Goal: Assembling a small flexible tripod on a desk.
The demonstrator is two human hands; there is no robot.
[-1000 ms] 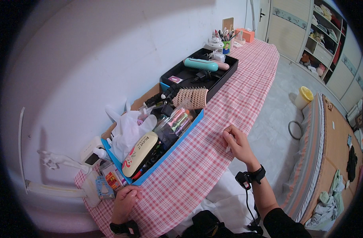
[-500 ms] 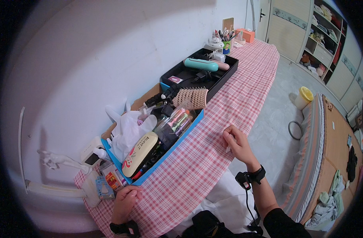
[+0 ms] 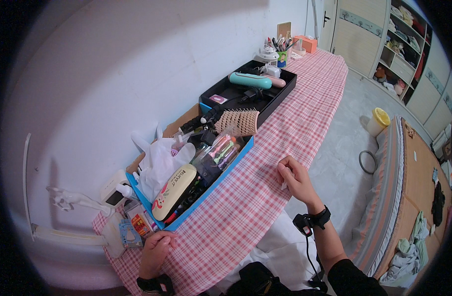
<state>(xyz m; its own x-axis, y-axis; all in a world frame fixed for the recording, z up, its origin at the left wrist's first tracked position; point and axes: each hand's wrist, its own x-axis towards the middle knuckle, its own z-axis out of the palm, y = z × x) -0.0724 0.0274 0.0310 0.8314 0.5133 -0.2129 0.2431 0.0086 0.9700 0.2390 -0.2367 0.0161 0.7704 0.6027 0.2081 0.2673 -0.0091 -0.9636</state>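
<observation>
My right hand [image 3: 296,180] rests at the table's near edge, its fingers closed on a small crumpled white piece that looks like tissue [image 3: 284,186]. Loosely curled on the tablecloth [image 3: 226,222], my left hand [image 3: 157,251] holds nothing that I can see. Just beyond it stands a blue-edged box [image 3: 211,183], packed with a cream case [image 3: 174,192], a white plastic bag [image 3: 162,165], a beige hairbrush [image 3: 237,122] and a clear pouch of colourful pens [image 3: 223,150]. Small boxes, one red and yellow [image 3: 140,224] and one light blue [image 3: 130,234], lie near my left hand.
Behind the blue box, a black tray [image 3: 275,106] holds a turquoise hair tool [image 3: 249,80] and a charger. A pen cup [image 3: 282,59] and an orange box [image 3: 307,44] stand at the far end. Right of the table are a yellow-rimmed bin [image 3: 379,122] and a bed [image 3: 408,182].
</observation>
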